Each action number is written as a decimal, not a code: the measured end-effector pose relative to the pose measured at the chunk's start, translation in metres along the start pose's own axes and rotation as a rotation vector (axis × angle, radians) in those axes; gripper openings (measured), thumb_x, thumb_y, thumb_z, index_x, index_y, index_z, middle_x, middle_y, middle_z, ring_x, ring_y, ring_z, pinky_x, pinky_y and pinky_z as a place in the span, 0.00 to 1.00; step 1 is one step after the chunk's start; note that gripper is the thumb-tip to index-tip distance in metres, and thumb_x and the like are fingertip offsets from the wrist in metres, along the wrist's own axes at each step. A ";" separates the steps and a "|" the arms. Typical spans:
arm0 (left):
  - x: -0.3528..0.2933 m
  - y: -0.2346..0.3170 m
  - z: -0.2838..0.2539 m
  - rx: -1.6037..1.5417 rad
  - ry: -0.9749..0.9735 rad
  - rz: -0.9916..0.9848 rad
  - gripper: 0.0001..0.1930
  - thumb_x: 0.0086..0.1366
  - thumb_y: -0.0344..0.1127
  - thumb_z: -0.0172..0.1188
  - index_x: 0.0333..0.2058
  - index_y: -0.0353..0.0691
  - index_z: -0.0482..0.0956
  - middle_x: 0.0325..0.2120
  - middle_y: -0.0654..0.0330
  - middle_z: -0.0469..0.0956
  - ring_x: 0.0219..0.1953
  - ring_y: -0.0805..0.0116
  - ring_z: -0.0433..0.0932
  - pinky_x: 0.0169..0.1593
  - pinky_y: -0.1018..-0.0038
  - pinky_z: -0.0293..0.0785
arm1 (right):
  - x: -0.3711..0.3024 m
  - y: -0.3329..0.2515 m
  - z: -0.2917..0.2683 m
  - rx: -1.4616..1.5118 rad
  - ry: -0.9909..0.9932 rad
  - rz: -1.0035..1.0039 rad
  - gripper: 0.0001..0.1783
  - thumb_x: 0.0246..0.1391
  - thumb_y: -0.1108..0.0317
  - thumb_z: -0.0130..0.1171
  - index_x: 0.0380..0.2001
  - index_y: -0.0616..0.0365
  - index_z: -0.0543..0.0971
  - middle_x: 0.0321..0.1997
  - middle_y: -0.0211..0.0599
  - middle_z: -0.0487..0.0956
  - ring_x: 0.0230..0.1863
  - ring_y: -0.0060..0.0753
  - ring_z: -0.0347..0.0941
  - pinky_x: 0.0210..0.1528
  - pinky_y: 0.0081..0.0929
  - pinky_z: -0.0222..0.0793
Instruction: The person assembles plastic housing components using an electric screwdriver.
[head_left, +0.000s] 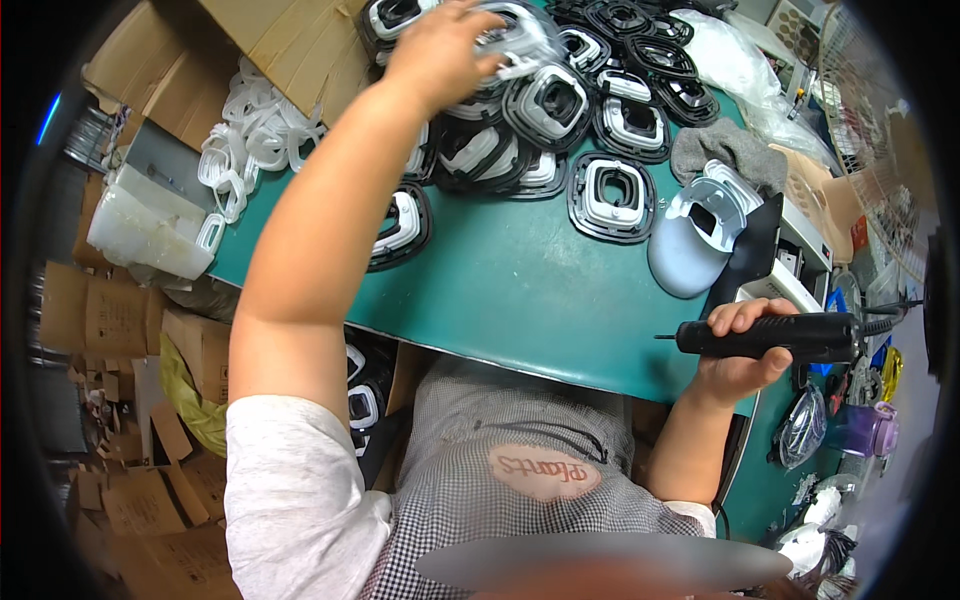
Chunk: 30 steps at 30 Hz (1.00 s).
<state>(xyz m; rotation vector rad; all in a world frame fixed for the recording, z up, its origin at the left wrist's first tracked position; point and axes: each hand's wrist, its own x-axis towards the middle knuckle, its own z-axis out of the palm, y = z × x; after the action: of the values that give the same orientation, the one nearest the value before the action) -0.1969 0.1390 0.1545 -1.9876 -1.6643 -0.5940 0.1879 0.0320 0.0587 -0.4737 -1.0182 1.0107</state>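
My right hand (748, 345) is wrapped round a black electric screwdriver (800, 338), held level over the table's right edge with its thin bit pointing left. At the far side my left hand (445, 55) grips a black-and-white rounded frame (522, 42) by its edge, above a heap of similar parts; both hand and frame are smeared by motion. A single finished-looking frame (613, 197) lies flat in front of the heap. Another frame (405, 228) sits partly hidden behind my left forearm.
A light-blue rounded shell (692, 245) stands at the right of the green table (510, 290), beside a grey cloth (728, 155). White plastic rings (262, 130) and a cardboard box (290, 50) are at the left. A purple jug (868, 430) stands far right.
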 end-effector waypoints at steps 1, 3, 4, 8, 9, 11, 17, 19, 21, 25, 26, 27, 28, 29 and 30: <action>0.010 0.014 -0.017 0.019 0.038 -0.100 0.14 0.59 0.40 0.56 0.41 0.43 0.80 0.48 0.48 0.73 0.54 0.52 0.70 0.55 0.63 0.67 | 0.000 0.002 0.001 -0.012 -0.001 0.009 0.37 0.46 0.34 0.58 0.45 0.55 0.67 0.25 0.32 0.68 0.21 0.26 0.66 0.25 0.24 0.64; 0.009 -0.057 0.040 0.264 -0.103 -0.099 0.25 0.60 0.51 0.57 0.56 0.59 0.70 0.59 0.57 0.65 0.63 0.56 0.59 0.63 0.59 0.57 | -0.001 0.007 0.006 -0.003 0.001 0.046 0.37 0.46 0.35 0.60 0.45 0.55 0.67 0.24 0.32 0.68 0.20 0.27 0.66 0.24 0.24 0.64; 0.017 -0.051 0.042 0.265 -0.234 -0.144 0.25 0.62 0.52 0.55 0.58 0.62 0.68 0.61 0.58 0.62 0.65 0.57 0.56 0.64 0.56 0.53 | -0.001 0.011 0.003 -0.005 0.027 0.075 0.39 0.43 0.35 0.62 0.45 0.56 0.66 0.24 0.33 0.68 0.20 0.28 0.67 0.24 0.24 0.66; 0.043 -0.028 0.041 0.453 -0.436 -0.305 0.23 0.65 0.55 0.49 0.59 0.66 0.67 0.64 0.61 0.57 0.68 0.58 0.50 0.66 0.50 0.46 | -0.005 0.026 -0.003 0.020 0.054 0.184 0.42 0.39 0.37 0.68 0.44 0.59 0.65 0.23 0.35 0.69 0.20 0.29 0.67 0.24 0.25 0.68; 0.050 -0.020 0.038 0.479 -0.453 -0.316 0.23 0.64 0.54 0.50 0.58 0.65 0.68 0.64 0.60 0.57 0.68 0.58 0.50 0.66 0.51 0.46 | -0.004 0.031 -0.006 0.035 0.046 0.196 0.42 0.38 0.38 0.68 0.44 0.60 0.65 0.23 0.36 0.69 0.20 0.29 0.67 0.24 0.25 0.68; 0.063 -0.005 0.042 0.518 -0.378 -0.282 0.23 0.63 0.54 0.51 0.57 0.62 0.70 0.65 0.58 0.57 0.68 0.58 0.50 0.66 0.52 0.46 | -0.003 0.035 -0.008 0.062 0.054 0.213 0.42 0.37 0.39 0.70 0.43 0.60 0.64 0.23 0.36 0.69 0.20 0.29 0.68 0.25 0.25 0.69; 0.097 0.055 0.083 -0.278 0.229 0.304 0.17 0.56 0.45 0.59 0.42 0.45 0.81 0.55 0.49 0.68 0.60 0.50 0.63 0.62 0.58 0.57 | -0.002 0.039 -0.011 0.173 -0.006 0.263 0.41 0.37 0.46 0.74 0.43 0.61 0.63 0.24 0.38 0.71 0.23 0.31 0.70 0.28 0.28 0.73; 0.123 0.088 0.126 0.148 -0.112 0.153 0.24 0.57 0.53 0.58 0.50 0.52 0.77 0.56 0.55 0.70 0.63 0.55 0.60 0.64 0.59 0.54 | -0.003 0.045 -0.024 0.281 -0.114 0.259 0.39 0.39 0.51 0.74 0.44 0.62 0.63 0.28 0.41 0.72 0.28 0.33 0.72 0.33 0.31 0.74; 0.136 0.115 0.163 0.084 -0.181 0.169 0.24 0.57 0.53 0.59 0.50 0.50 0.77 0.51 0.55 0.74 0.61 0.55 0.63 0.63 0.60 0.56 | -0.003 0.048 -0.027 0.324 -0.146 0.258 0.38 0.39 0.55 0.75 0.45 0.62 0.63 0.30 0.42 0.73 0.30 0.34 0.73 0.34 0.32 0.74; 0.162 0.145 0.217 0.091 -0.416 0.100 0.19 0.58 0.48 0.58 0.44 0.45 0.79 0.43 0.57 0.77 0.50 0.59 0.73 0.53 0.64 0.67 | 0.005 0.047 -0.029 0.173 -0.265 0.144 0.33 0.47 0.51 0.68 0.45 0.60 0.63 0.27 0.41 0.73 0.24 0.35 0.73 0.29 0.31 0.73; 0.169 0.147 0.227 0.089 -0.409 0.109 0.19 0.58 0.48 0.58 0.44 0.45 0.79 0.43 0.57 0.77 0.50 0.59 0.73 0.53 0.64 0.67 | 0.005 0.047 -0.029 0.191 -0.256 0.162 0.33 0.48 0.50 0.67 0.45 0.60 0.62 0.27 0.41 0.73 0.24 0.34 0.73 0.28 0.31 0.73; 0.172 0.146 0.235 0.142 -0.429 0.097 0.18 0.58 0.47 0.58 0.43 0.45 0.79 0.43 0.57 0.78 0.49 0.58 0.75 0.51 0.63 0.70 | 0.006 0.046 -0.030 0.163 -0.280 0.166 0.33 0.48 0.48 0.66 0.45 0.59 0.62 0.27 0.41 0.72 0.24 0.35 0.73 0.28 0.33 0.73; 0.175 0.144 0.241 0.197 -0.446 0.084 0.17 0.58 0.46 0.58 0.43 0.44 0.79 0.42 0.56 0.79 0.47 0.57 0.76 0.49 0.62 0.72 | 0.001 0.046 -0.029 0.182 -0.222 0.201 0.32 0.49 0.49 0.65 0.45 0.58 0.62 0.27 0.42 0.73 0.24 0.36 0.73 0.28 0.35 0.73; 0.179 0.140 0.246 0.197 -0.443 0.088 0.17 0.58 0.46 0.58 0.43 0.44 0.79 0.42 0.56 0.79 0.47 0.57 0.76 0.49 0.62 0.72 | -0.002 0.047 -0.028 0.203 -0.165 0.235 0.31 0.50 0.49 0.65 0.44 0.58 0.63 0.26 0.42 0.73 0.23 0.37 0.73 0.28 0.36 0.73; 0.180 0.139 0.249 0.240 -0.491 0.100 0.14 0.58 0.42 0.56 0.40 0.44 0.80 0.41 0.57 0.79 0.45 0.58 0.77 0.47 0.62 0.74 | 0.000 0.044 -0.028 0.202 -0.158 0.233 0.31 0.50 0.49 0.65 0.44 0.58 0.63 0.26 0.42 0.73 0.23 0.37 0.73 0.28 0.36 0.73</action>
<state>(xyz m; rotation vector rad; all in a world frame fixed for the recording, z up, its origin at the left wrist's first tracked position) -0.0239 0.4108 0.0547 -2.1272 -1.7874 0.1446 0.1920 0.0568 0.0128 -0.3549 -1.0027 1.3626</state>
